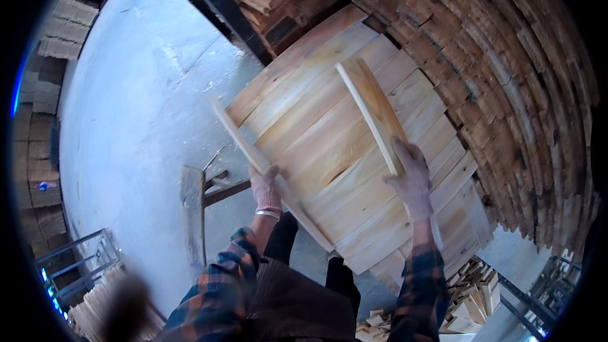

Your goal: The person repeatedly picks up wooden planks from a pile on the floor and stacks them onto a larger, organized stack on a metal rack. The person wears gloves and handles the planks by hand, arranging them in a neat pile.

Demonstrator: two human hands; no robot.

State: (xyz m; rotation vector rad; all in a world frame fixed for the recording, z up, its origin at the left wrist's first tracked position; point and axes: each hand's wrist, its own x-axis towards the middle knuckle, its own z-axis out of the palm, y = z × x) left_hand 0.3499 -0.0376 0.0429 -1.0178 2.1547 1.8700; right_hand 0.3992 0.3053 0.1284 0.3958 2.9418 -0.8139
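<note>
Over a pale bed of boards (316, 142), I am holding two pieces of wood

On the left side, my left hand (263, 189) is gripping a long narrow board (306, 216), with the thumb over its top and the fingers closing around it. This board is running along the left edge of the bed; whether it is touching there, I cannot tell. On the right, my right hand (410, 180) is pinching the near end of a shorter board (375, 104) between thumb and fingers, and its far end is reaching over the bed.

Because I am holding the shorter board only at one end, its far end could be dipping and knocking the bed, I judge. The knitted gloves (418, 204) could be slipping on smooth wood, or catching a splinter.

The bed is showing flat, yellowish planks side by side, with visible grain and an uneven near edge. The shorter board is showing a warm brown face and a paler, straight edge. On the right, a tall stack of brown boards (481, 76) is looking rough and ragged. On the left, the grey floor (139, 114) is lying smooth, with pale specks.
</note>
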